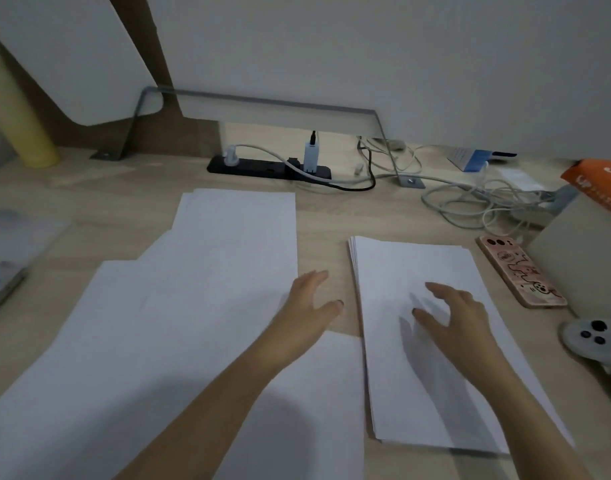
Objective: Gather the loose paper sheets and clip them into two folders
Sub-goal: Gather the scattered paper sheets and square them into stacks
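I see the loose sheets (193, 289) fanned out and overlapping across the left and middle of the counter (332, 216), and a squared stack (401, 265) towards its right edge. The left hand (307, 306) is at the spread's right margin, fingers (314, 277) straight, gripping nothing (whether it touches the paper, I cannot tell). The right hand (460, 313) is over the stack, fingers splayed and empty, its shadow on the top sheet. A phone (519, 271) lies beside the stack, and a power strip (259, 166) lies near the far edge.

Loose sheets (179, 306) lay left on bench (332, 216); stacked sheets (435, 358) right; phone (520, 271) further right; power strip (269, 167) behind.
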Demonstrator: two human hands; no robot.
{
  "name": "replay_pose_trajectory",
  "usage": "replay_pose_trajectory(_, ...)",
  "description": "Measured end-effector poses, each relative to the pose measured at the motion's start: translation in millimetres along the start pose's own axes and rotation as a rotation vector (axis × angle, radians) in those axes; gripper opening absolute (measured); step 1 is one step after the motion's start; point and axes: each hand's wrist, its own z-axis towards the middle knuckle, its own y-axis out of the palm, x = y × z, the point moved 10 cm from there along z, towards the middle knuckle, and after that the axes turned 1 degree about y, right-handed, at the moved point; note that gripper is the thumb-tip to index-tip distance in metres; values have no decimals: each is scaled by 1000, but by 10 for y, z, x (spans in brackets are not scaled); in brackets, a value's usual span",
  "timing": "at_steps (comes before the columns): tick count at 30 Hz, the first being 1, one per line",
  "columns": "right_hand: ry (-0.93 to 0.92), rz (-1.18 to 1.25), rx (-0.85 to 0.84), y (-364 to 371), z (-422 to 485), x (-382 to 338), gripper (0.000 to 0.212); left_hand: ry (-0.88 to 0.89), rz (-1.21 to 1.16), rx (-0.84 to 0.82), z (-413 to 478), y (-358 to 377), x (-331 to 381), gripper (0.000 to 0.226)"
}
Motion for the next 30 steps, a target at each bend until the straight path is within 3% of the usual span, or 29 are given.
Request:
replay_pose_trajectory(4,-278,-19,-278,592,-219,-844,52,-3,59,194,-191,-791,-214,42)
replay_pose_trajectory(7,-375,-117,-412,1014,-381,-1202,65,-23,223,358,-383,-1464,-458,41)
replay_pose_trajectory(11,-358,-240,-386,1203,-355,-1339,65,-174,467,583,-728,-2320,-853,46)
replay_pose_trajectory(15,-298,-422,-490,1345,-312,-1332,68,-331,541,641,-984,-2721,-1118,44)
replay_pose_trajectory(17,-230,-364,-543,1387,-300,-1284,58,-341,554,658,-1045,-2757,-1101,41)
replay_pose_trajectory(19,-154,-167,-511,1325,-266,-1267,26,-343,479,675,-1109,-2786,-1099,35)
replay_pose_trajectory(22,-87,1,-430,1257,-232,-1240,28,-356,344,661,-1188,-2822,-1176,30)
replay_pose_trajectory(25,-33,155,-430,1357,-282,-1294,12,-372,105,694,-1314,-2864,-1268,25)
replay_pose_trajectory(30,-74,224,-465,1603,-471,-1598,36,-372,-222,666,-1429,-2748,-1340,15)
